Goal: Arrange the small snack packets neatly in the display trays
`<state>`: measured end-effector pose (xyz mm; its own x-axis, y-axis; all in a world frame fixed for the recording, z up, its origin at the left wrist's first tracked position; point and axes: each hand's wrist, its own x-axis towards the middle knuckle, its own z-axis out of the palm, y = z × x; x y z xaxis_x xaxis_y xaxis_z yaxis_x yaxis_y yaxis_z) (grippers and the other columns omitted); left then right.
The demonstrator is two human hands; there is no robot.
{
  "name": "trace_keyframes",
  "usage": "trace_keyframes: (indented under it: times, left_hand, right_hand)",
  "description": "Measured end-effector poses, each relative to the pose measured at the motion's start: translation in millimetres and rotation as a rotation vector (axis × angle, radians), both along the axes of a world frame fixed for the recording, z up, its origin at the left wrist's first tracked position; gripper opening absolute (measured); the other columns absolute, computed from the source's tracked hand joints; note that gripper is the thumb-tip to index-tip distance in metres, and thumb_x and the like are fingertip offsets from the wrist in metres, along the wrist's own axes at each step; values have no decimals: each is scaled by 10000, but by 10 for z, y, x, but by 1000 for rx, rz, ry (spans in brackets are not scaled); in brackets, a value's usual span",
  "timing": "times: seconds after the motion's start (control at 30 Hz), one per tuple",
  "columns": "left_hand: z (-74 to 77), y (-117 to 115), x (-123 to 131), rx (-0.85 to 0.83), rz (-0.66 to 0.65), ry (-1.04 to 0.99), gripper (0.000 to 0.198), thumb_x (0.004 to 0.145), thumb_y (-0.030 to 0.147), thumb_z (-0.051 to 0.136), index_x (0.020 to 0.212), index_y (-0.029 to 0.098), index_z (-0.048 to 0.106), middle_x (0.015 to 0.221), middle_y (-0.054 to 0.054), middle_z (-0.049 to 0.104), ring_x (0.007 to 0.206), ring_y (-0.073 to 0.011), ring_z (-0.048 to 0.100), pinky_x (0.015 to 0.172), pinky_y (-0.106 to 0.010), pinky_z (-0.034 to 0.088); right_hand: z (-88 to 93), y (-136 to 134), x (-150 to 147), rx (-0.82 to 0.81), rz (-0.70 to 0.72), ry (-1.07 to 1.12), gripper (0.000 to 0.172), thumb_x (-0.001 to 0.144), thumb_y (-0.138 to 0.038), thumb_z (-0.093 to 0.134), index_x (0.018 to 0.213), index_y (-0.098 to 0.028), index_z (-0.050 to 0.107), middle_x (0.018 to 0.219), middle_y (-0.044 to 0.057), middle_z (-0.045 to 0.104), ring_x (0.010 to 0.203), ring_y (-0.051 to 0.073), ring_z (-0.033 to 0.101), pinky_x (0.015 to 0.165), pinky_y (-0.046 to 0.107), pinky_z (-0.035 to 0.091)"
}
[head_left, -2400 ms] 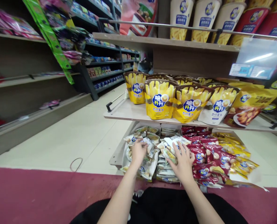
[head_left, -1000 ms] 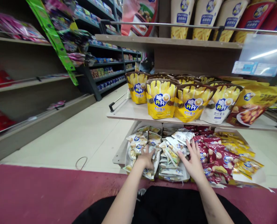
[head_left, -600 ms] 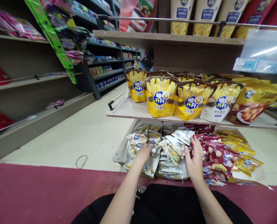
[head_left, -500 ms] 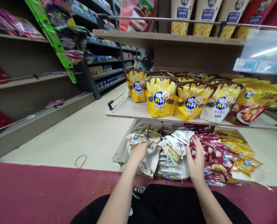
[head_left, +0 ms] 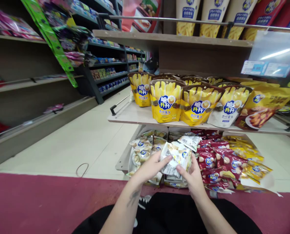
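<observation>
Between my two hands are small white snack packets (head_left: 175,157), held above the middle box on the bottom shelf. My left hand (head_left: 154,166) grips their left side, its thumb across the front. From the right, my right hand (head_left: 192,175) closes on the same packets, thumb near the lower edge. How many packets I hold cannot be made out. Another white packet (head_left: 190,140) lies just behind them. Pale snack packets (head_left: 142,152) fill the left box, and dark red snack packets (head_left: 208,161) lie close to my right hand.
Yellow packets (head_left: 255,170) lie at the far right of the bottom row. Just above my hands, a shelf board (head_left: 135,117) carries upright yellow pouches (head_left: 165,102). A higher shelf (head_left: 174,38) holds larger bags. A thin loop (head_left: 82,170) rests on the tiled floor at left.
My left hand has come up and right from the left box, and my right hand has moved left and down. Both now hold white packets between them.
</observation>
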<state>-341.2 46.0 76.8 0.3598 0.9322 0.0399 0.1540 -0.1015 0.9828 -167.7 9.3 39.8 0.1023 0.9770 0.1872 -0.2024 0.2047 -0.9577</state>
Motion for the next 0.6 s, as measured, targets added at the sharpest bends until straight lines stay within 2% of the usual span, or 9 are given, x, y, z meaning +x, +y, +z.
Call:
trace_keyframes:
  times: [0.03, 0.1, 0.17, 0.23, 0.3, 0.37, 0.43, 0.5, 0.6]
  left_hand:
    - [-14, 10, 31, 10, 10, 22, 438, 841, 482, 589, 1158, 183, 632, 1157, -92, 690, 1066, -246, 634, 915, -346, 513]
    - [-49, 62, 6, -6, 64, 75, 445, 851, 512, 551, 1157, 194, 611, 1171, -100, 676, 1041, -239, 640, 806, -318, 546]
    - [-100, 150, -132, -40, 154, 131, 465, 857, 555, 497, 1133, 194, 594, 1152, -106, 673, 973, -231, 658, 666, -285, 549]
    - [-176, 256, -350, -14, 299, 231, 480, 861, 577, 456, 1102, 185, 595, 1129, -109, 676, 968, -235, 658, 681, -298, 544]
    - [-279, 360, -586, 63, 464, 441, 476, 859, 554, 464, 1080, 160, 613, 1133, -136, 670, 1042, -266, 635, 860, -365, 511]
    - [-409, 451, -780, 60, 633, 704, 528, 838, 550, 495, 1123, 117, 597, 1174, -204, 629, 1140, -343, 579, 942, -444, 457]
    - [-555, 530, -895, -23, 755, 896, 631, 799, 566, 543, 1214, 90, 542, 1229, -260, 567, 1186, -414, 530, 923, -494, 447]
    - [-702, 604, -930, -100, 776, 968, 699, 760, 549, 605, 1268, 82, 493, 1256, -276, 533, 1186, -437, 521, 903, -493, 451]
    - [-886, 704, -899, -52, 673, 911, 659, 755, 448, 653, 1281, 93, 476, 1266, -249, 550, 1186, -379, 547, 955, -431, 433]
  right_hand:
    - [44, 21, 36, -48, 1, 8, 786, 674, -376, 817, 1353, -206, 458, 1254, 144, 641, 1115, 303, 636, 943, 474, 526]
    - [181, 68, 201, -119, 1, -29, 748, 641, -387, 833, 1288, -205, 505, 1206, 132, 667, 1056, 295, 662, 904, 456, 546]
    - [342, 104, 465, -137, -95, -151, 745, 612, -411, 842, 1252, -197, 526, 1179, 134, 674, 1012, 292, 670, 871, 443, 554]
    - [473, 121, 774, -118, -337, -353, 784, 574, -442, 850, 1241, -183, 530, 1135, 138, 679, 962, 292, 669, 865, 452, 538]
    - [542, 126, 1059, -108, -670, -583, 837, 551, -490, 842, 1255, -165, 529, 1114, 154, 672, 949, 321, 652, 882, 506, 501]
    - [548, 136, 1269, -105, -991, -789, 868, 561, -524, 818, 1284, -147, 523, 1142, 188, 650, 993, 380, 621, 901, 575, 455]
    - [521, 159, 1391, -59, -1184, -912, 868, 608, -523, 783, 1330, -138, 494, 1200, 218, 616, 1054, 421, 588, 917, 615, 425]
    - [496, 185, 1460, 14, -1246, -964, 848, 648, -494, 761, 1358, -132, 471, 1246, 225, 591, 1101, 429, 570, 930, 618, 422]
    - [502, 193, 1592, 17, -1299, -974, 846, 625, -444, 794, 1347, -125, 488, 1235, 215, 605, 1109, 429, 577, 941, 609, 434]
